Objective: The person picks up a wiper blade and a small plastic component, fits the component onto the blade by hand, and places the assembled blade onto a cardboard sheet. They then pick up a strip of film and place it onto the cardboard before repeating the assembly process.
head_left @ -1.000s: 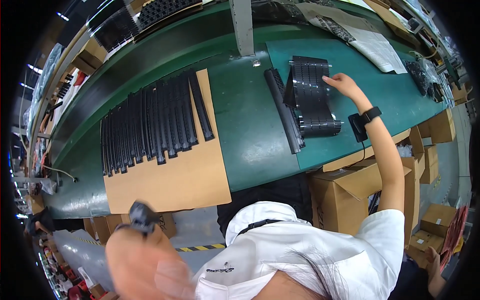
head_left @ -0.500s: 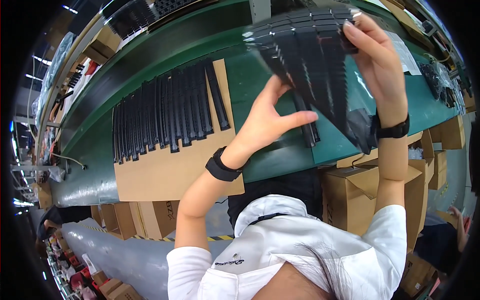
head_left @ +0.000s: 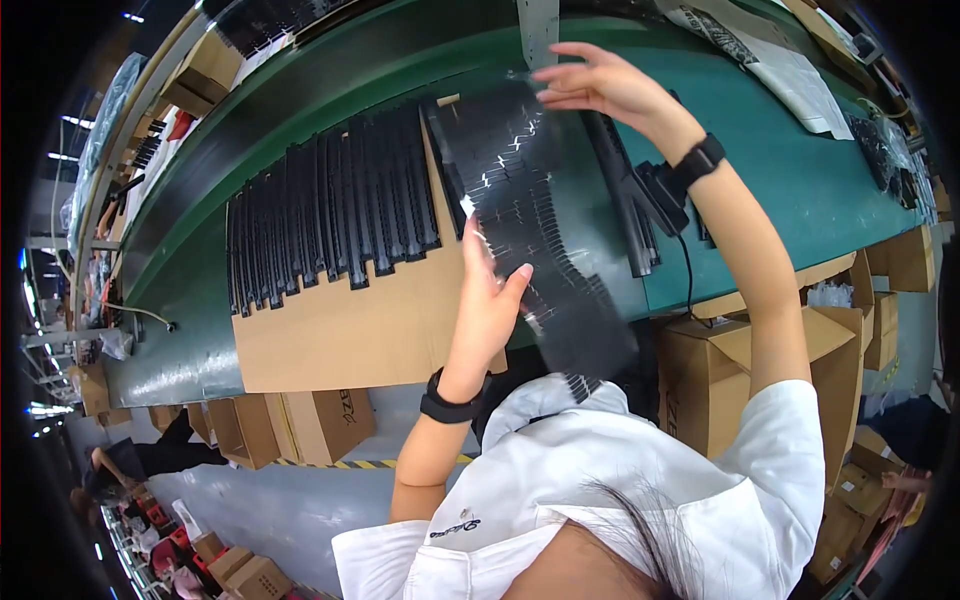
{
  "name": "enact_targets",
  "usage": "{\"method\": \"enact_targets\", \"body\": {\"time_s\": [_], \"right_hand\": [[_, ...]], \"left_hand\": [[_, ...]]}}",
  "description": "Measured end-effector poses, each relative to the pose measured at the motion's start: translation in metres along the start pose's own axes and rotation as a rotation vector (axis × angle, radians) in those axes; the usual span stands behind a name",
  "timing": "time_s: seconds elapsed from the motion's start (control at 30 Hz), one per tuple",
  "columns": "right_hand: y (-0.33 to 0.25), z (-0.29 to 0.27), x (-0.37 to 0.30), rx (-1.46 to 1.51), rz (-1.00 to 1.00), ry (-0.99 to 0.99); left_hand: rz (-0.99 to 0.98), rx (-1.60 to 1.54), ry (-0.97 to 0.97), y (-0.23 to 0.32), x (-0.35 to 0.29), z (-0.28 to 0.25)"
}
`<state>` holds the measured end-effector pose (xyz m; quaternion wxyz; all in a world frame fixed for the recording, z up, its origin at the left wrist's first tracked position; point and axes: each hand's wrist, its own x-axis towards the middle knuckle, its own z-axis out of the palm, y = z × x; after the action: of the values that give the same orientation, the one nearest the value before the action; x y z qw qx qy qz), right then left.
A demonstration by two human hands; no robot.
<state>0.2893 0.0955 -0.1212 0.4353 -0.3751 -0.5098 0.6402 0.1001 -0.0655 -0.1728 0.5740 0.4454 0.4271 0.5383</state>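
Left hand: thumb and fingers closed on the left edge of a flexible black sheet. Sheet is held up over the green bench, between a row of black strips and a long black piece. Its long axis slants from far, upper left to near, lower right; near end points toward the wearer's body. Right hand: fingers spread beside the far end; contact unclear, blurred.

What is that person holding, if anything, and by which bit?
The left hand holds a black sheet by its left edge. The right hand is beside the sheet's top end; I can't tell if it touches.
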Motion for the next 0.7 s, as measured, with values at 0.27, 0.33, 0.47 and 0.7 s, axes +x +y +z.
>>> {"method": "enact_targets", "body": {"time_s": [0.27,0.33,0.47,0.7], "right_hand": [[0.026,-0.062,-0.011,-0.080,0.268,0.103],[0.030,-0.064,-0.015,-0.175,0.458,0.057],[0.032,-0.052,-0.009,-0.516,0.557,-0.031],[0.046,-0.051,0.027,-0.396,0.591,0.125]], "left_hand": [[-0.276,-0.038,-0.243,0.017,0.030,-0.013],[-0.370,-0.142,-0.238,0.028,0.041,-0.010],[-0.561,-0.232,-0.287,0.019,0.049,-0.010],[-0.553,-0.138,-0.458,0.019,0.037,0.002]]}}
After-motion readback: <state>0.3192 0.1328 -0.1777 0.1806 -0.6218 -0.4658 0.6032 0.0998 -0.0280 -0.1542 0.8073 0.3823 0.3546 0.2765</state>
